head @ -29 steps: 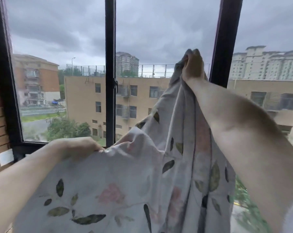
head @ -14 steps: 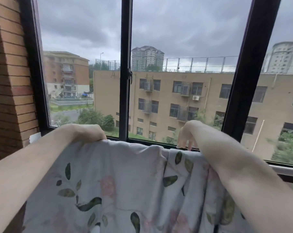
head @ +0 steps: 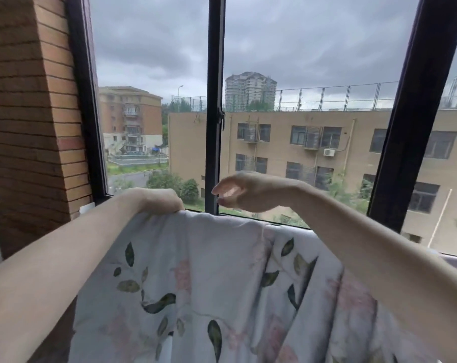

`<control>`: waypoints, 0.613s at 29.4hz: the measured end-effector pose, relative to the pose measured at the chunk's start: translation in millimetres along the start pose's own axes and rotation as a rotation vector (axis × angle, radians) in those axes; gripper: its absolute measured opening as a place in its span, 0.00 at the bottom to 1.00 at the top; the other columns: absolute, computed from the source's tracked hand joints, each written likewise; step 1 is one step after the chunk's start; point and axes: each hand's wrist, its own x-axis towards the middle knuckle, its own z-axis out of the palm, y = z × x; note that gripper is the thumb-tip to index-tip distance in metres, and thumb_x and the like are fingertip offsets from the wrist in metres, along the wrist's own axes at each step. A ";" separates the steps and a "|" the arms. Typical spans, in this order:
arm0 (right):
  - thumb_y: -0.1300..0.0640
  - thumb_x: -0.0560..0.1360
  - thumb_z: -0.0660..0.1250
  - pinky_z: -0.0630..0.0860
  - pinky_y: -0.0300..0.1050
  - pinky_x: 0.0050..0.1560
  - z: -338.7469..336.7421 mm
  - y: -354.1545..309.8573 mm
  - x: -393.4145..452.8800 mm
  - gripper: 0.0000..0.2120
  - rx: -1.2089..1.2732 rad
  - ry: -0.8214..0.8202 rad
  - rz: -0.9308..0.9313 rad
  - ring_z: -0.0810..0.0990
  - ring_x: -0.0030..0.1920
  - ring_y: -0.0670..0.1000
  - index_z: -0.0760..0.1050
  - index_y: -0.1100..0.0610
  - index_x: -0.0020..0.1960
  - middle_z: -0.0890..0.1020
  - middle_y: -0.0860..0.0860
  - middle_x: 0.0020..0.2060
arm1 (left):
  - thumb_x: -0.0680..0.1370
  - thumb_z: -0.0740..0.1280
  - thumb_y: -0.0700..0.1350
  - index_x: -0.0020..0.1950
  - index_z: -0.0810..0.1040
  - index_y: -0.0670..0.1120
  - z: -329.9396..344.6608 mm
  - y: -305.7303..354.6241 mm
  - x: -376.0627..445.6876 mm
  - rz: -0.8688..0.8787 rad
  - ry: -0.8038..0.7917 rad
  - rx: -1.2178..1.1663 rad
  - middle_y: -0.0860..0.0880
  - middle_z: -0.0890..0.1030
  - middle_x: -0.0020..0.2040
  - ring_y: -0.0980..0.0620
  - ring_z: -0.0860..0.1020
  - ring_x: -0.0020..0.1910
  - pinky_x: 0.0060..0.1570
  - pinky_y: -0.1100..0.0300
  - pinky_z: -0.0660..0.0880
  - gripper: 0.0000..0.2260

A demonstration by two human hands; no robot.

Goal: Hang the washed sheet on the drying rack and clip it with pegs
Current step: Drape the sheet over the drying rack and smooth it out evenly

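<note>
the sheet (head: pixel 216 284), pale with a leaf and flower print, hangs in front of the window (head: pixel 215 100), its top edge draped level with the lower window frame, and whatever carries it there is hidden under the cloth. the left hand (head: pixel 161 201) is closed over the sheet's top edge at its upper left, fingers curled down behind the fabric. the right hand (head: pixel 244 192) is open and empty, fingers loosely bent, just above the sheet's top edge, not touching it.

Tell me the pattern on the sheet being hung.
The sheet is pale white with dark green leaves and faded pink flowers; head view.
</note>
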 end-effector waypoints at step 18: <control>0.31 0.79 0.54 0.64 0.44 0.29 102.6 -35.1 13.0 0.34 -0.207 0.538 0.289 0.75 0.29 0.52 0.71 0.56 0.29 0.76 0.49 0.25 | 0.82 0.65 0.49 0.44 0.81 0.49 32.0 -57.4 -1.6 0.294 0.575 -0.546 0.52 0.83 0.42 0.49 0.80 0.45 0.46 0.55 0.74 0.09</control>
